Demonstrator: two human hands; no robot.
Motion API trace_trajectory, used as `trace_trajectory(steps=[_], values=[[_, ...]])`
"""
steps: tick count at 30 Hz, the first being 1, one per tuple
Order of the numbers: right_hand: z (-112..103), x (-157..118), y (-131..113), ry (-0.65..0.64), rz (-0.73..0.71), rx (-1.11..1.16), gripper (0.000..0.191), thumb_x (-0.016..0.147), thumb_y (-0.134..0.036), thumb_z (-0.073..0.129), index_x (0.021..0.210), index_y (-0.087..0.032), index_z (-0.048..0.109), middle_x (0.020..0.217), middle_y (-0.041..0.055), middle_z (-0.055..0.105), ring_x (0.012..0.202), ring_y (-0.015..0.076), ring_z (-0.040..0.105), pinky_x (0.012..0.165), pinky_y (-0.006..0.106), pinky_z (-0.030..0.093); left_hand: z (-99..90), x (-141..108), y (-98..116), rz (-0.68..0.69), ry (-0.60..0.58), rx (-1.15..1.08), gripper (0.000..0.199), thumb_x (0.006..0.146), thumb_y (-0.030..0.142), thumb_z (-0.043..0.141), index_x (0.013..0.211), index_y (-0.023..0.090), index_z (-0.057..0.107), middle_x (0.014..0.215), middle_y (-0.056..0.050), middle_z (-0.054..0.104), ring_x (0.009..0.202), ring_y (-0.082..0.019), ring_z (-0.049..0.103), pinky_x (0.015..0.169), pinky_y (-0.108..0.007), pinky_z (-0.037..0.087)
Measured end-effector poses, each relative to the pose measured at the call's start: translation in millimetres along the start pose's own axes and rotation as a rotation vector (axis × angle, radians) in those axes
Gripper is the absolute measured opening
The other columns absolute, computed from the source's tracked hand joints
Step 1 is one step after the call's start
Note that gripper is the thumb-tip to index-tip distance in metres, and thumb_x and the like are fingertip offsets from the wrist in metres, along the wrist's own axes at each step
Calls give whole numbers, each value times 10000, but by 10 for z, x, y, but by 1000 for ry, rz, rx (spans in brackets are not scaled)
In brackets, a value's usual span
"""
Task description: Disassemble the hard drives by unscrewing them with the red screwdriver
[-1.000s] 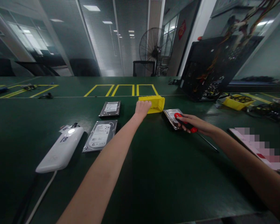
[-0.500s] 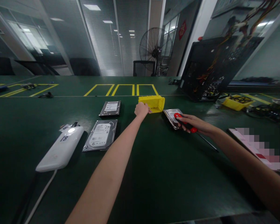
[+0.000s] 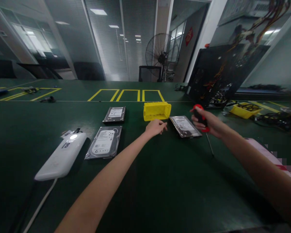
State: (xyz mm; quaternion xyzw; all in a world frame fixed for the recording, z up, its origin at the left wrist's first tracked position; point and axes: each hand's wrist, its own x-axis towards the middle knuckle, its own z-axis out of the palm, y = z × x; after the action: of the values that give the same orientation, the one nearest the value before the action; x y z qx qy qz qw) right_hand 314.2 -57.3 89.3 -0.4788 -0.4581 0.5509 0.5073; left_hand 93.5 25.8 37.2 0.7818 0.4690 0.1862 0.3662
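My left hand point(image 3: 155, 127) is just in front of the yellow bin point(image 3: 157, 111), its fingers bent together; whether something small is between them cannot be made out. My right hand point(image 3: 212, 123) is wrapped round a red and black screwdriver point(image 3: 200, 117), whose shaft points down toward the table. Between the hands a hard drive point(image 3: 185, 126) lies label up on the green table. Two more drives are on the left: a smaller-looking one point(image 3: 115, 114) at the back and one in a clear bag point(image 3: 104, 142) nearer me.
A white device point(image 3: 61, 157) with a cable lies at the left. A black computer case point(image 3: 208, 76) stands at the back right, near another yellow bin point(image 3: 245, 110) and tangled cables point(image 3: 278, 117). A pink-white sheet point(image 3: 265, 155) is at the right.
My left hand has come off the yellow bin and moved toward me and right. My right hand has lifted the screwdriver up and right, away from the hard drive, uncovering it.
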Motion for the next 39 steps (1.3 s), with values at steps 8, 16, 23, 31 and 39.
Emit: trace_trajectory(steps=[8, 16, 23, 31, 39], values=[[411, 405, -741, 340, -854, -78, 275, 772, -453, 640, 640, -247, 516, 539, -32, 436, 370, 80, 384, 329, 277, 262, 363, 4, 129, 170, 17, -12, 234, 829, 320, 618, 991, 157, 657, 1017, -48, 676, 905, -168, 617, 733, -248, 476], [601, 992, -410, 456, -914, 32, 319, 742, -463, 654, 661, -248, 433, 448, -75, 422, 318, 76, 372, 309, 250, 253, 484, 20, 33, 184, 227, -50, 234, 819, 337, 638, 992, 180, 653, 903, -16, 675, 821, -147, 615, 700, -242, 466], [516, 1064, -244, 459, -927, 18, 327, 758, -453, 638, 725, -250, 383, 462, -102, 393, 304, 65, 352, 321, 213, 236, 459, 20, 4, 231, 179, 10, 276, 851, 294, 586, 1109, 202, 609, 980, -21, 653, 905, -165, 602, 741, -261, 471], [512, 1100, -196, 446, -942, 3, 330, 772, -447, 622, 729, -241, 368, 453, -109, 398, 291, 59, 357, 312, 193, 234, 524, 81, -37, 270, 162, -1, 386, 807, 268, 632, 1178, 194, 555, 1040, -24, 661, 916, -174, 604, 740, -279, 476], [536, 1098, -184, 453, -955, -10, 342, 763, -455, 631, 728, -245, 364, 432, -114, 401, 280, 70, 352, 289, 199, 233, 527, 58, -48, 267, 140, -9, 423, 791, 269, 653, 1192, 212, 529, 1079, -1, 667, 931, -167, 608, 756, -283, 480]])
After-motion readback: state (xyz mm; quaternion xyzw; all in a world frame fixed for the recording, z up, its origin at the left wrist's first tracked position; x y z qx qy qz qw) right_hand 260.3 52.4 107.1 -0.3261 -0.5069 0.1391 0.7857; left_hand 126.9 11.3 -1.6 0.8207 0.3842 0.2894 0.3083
